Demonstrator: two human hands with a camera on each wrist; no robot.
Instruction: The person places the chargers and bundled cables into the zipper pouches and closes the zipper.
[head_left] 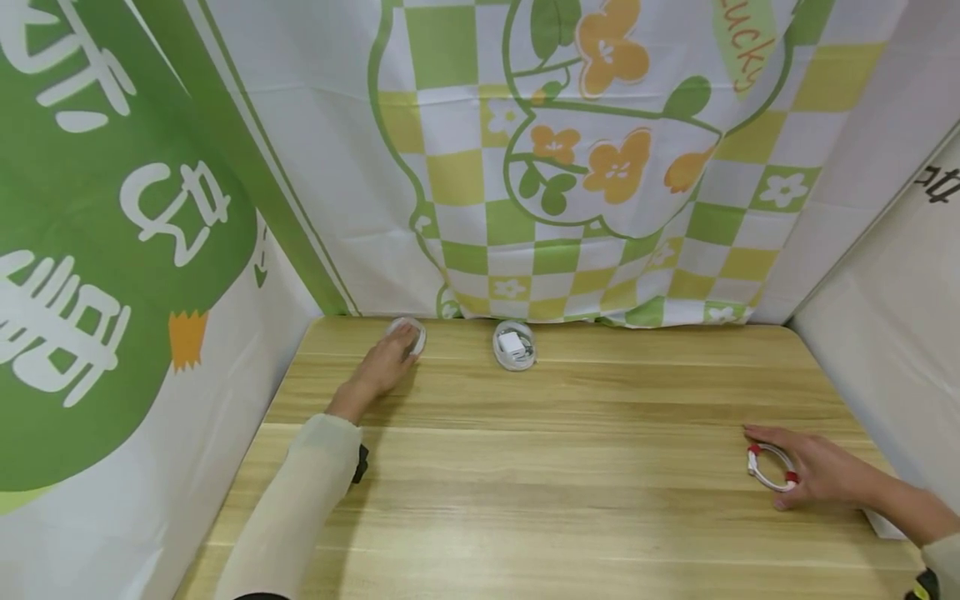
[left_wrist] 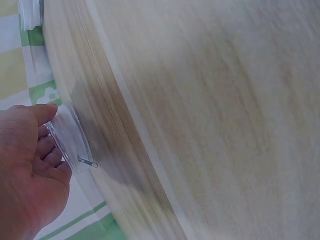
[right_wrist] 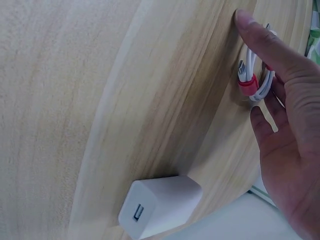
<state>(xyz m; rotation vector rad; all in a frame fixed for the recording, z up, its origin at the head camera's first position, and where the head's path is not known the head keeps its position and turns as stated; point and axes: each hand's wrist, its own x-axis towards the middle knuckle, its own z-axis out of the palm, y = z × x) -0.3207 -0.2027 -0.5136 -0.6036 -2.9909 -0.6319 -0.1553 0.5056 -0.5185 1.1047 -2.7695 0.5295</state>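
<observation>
At the table's far left, my left hand (head_left: 386,362) grips a round clear zip case (head_left: 420,337). In the left wrist view, the thumb lies on one side of the case (left_wrist: 67,132) and curled fingers on the other. A metal pull sticks out from its edge. On the right, my right hand (head_left: 821,467) spreads around a coiled white cable (head_left: 780,457) with red straps. The right wrist view shows the thumb and fingers loosely about the coil, without a clear pinch. Beside that hand stands a white USB charger (right_wrist: 160,205), mostly hidden by the wrist in the head view.
A second round clear case (head_left: 514,364) holding a white charger and cable lies at the table's back edge. The wooden table (head_left: 525,467) is bordered by a patterned curtain (head_left: 465,183) behind and cloth walls at both sides.
</observation>
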